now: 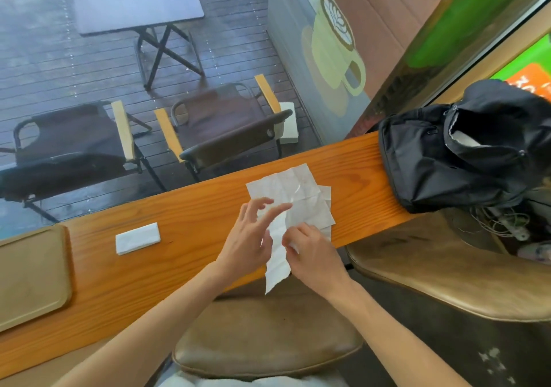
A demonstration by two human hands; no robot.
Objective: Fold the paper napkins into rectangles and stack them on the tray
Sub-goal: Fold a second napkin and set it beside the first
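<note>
A crumpled white napkin [278, 255] hangs over the near edge of the orange wooden counter [185, 216]; my right hand [313, 255] pinches its upper right side. My left hand [249, 237] hovers beside it with fingers spread, its fingertips over the unfolded napkins [298, 192] that lie flat on the counter behind. One napkin folded into a rectangle [137, 238] rests on the counter to the left. The tan tray [29, 276] sits at the far left with nothing visible on it.
A black backpack [453, 154] takes up the counter's right end. Brown padded stools [268, 339] stand below the counter, another [447, 273] to the right. Beyond the glass are folding chairs [226, 127] and a table on a wet deck.
</note>
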